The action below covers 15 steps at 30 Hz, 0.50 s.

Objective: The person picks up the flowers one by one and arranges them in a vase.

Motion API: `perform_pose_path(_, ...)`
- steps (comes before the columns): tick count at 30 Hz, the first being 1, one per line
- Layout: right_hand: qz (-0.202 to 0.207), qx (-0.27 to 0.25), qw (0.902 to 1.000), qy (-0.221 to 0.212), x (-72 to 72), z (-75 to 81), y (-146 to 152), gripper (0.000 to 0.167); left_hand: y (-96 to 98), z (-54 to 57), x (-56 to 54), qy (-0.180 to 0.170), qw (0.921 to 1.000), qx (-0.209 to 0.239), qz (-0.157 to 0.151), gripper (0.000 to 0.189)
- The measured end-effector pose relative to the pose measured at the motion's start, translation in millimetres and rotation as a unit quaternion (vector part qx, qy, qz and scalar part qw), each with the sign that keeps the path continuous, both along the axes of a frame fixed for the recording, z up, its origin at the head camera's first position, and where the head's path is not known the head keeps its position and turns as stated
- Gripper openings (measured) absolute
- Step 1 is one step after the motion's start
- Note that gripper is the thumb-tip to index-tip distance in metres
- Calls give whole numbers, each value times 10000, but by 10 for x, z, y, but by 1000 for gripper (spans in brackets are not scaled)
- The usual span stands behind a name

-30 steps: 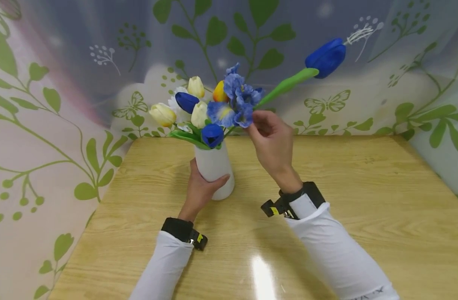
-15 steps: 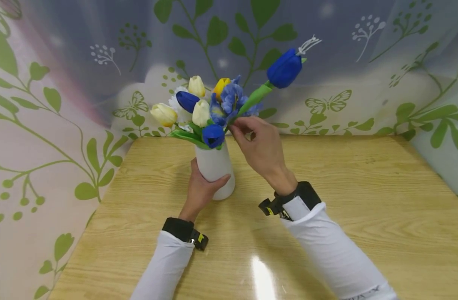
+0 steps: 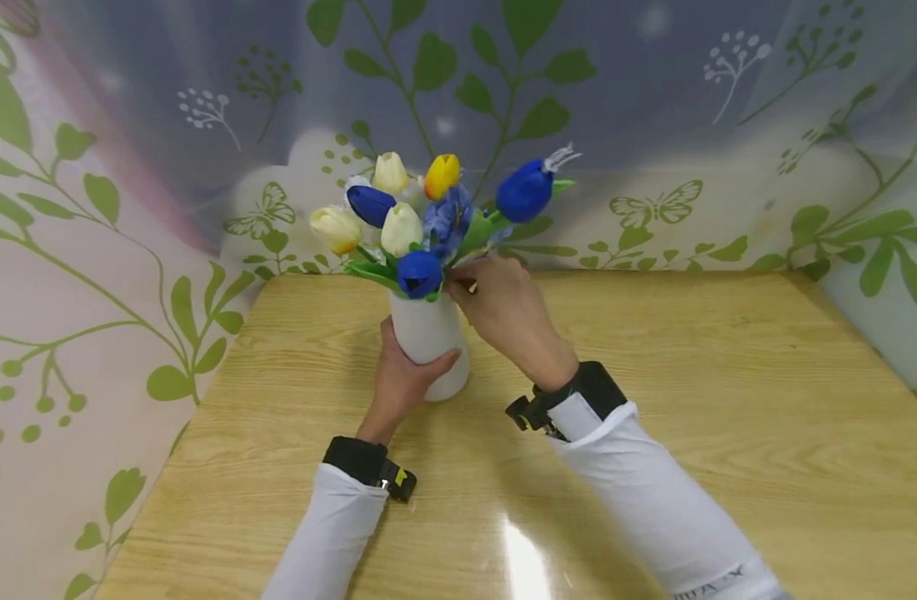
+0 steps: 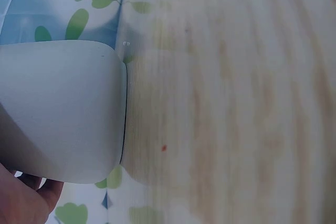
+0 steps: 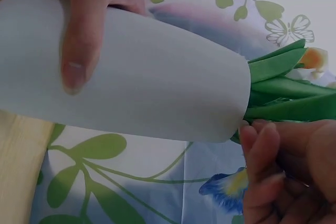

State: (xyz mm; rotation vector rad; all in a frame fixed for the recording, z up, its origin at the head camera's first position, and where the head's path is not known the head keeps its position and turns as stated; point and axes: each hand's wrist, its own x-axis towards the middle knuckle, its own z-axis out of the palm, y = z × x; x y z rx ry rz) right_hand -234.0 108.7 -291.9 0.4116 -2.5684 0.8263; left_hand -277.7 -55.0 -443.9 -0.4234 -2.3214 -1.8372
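Observation:
My left hand grips the white vase, thumb across its near side, and the vase stands upright on the table. At the vase's mouth my right hand pinches the stem of a blue tulip, which leans out to the right. White fibres stick out of that tulip's tip. The right wrist view has the right fingertips right at the vase rim beside green leaves. Within the vase stand cream tulips, more blue tulips, a yellow-orange tulip and a blue iris.
The wooden table reaches back to a curtain printed with leaves and butterflies. Patterned fabric also hangs along the left side. Each wrist wears a black camera band.
My right hand has moved left and down to the vase mouth, bringing the blue tulip lower and closer to the other flowers. My left hand keeps its grip on the vase.

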Motion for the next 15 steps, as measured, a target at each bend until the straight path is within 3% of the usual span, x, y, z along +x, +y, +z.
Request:
perform_pose_path(6,258,-426,9982,-339,-5,-111,74,22,2,11,-11,-68,9999,-142,17,94)
perform_pose_path(11,569,-1106,9919,-273,-34,-225,136,18,-6,12,-20,-180,9998,-124,2,98)
perform_pose_path(15,620,-1407,9864,-583,-28,-286,161,17,-9,17,-12,-186,9997,-135,33,98)
